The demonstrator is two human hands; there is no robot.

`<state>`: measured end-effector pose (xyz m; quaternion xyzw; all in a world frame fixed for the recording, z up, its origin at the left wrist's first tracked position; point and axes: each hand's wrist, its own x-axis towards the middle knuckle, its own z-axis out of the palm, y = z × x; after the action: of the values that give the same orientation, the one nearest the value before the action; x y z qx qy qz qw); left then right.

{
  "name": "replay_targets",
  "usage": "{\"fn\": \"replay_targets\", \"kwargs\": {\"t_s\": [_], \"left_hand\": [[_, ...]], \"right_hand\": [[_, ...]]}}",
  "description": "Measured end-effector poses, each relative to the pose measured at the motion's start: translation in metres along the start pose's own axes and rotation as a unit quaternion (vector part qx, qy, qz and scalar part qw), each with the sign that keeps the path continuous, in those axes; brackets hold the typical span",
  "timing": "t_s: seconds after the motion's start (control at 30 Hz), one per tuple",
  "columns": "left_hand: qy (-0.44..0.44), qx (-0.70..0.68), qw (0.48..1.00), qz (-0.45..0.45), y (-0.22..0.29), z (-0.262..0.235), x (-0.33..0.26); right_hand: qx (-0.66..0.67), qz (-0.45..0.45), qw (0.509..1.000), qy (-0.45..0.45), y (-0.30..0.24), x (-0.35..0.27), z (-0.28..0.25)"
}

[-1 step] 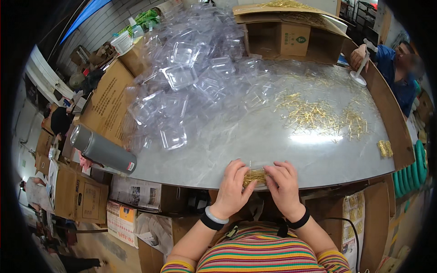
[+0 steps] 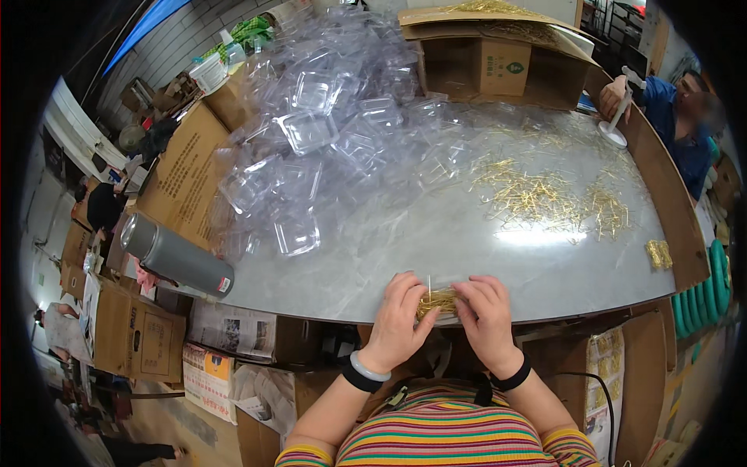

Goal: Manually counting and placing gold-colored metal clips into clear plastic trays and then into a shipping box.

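Note:
Near the front edge of the table, a bundle of thin gold-coloured wire pieces [image 2: 438, 301] lies between my two hands, apparently in a small clear plastic box. My left hand [image 2: 398, 323] grips its left end, thumb and fingers bent around it. At the right end, my right hand [image 2: 485, 315] closes on it in the same way. My fingers hide both ends. Further off to the right, a loose heap of the same gold pieces [image 2: 537, 193] is spread over the grey table [image 2: 389, 257]. A large pile of clear plastic boxes [image 2: 311, 132] covers the table's far left.
A grey flask [image 2: 175, 253] lies at the left edge. Two small gold packs [image 2: 658, 254] sit near the right cardboard wall [image 2: 665, 179]. An open carton [image 2: 498, 66] stands at the back. Beyond the right wall, a person in blue [image 2: 677, 128] holds a white stand [image 2: 615, 128].
Almost nothing differs. My right hand has shifted very slightly to the right, still on the bundle.

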<state>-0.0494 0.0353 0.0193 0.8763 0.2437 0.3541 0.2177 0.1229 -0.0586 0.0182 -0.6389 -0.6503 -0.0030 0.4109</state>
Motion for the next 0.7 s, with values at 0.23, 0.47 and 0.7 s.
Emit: {"fn": "replay_targets", "kwargs": {"t_s": [0.23,0.47,0.7], "left_hand": [[-0.047,-0.024,0.998,0.033,-0.009,-0.006,0.011],[-0.016,-0.006,1.000,0.013,-0.014,0.003,0.001],[-0.022,-0.004,0.998,0.052,-0.014,0.003,0.000]], "right_hand": [[-0.001,-0.020,0.995,-0.097,-0.009,0.021,-0.005],[-0.074,-0.022,0.992,-0.097,-0.023,0.001,-0.009],[-0.021,0.018,0.999,-0.042,-0.021,-0.013,0.004]]}}
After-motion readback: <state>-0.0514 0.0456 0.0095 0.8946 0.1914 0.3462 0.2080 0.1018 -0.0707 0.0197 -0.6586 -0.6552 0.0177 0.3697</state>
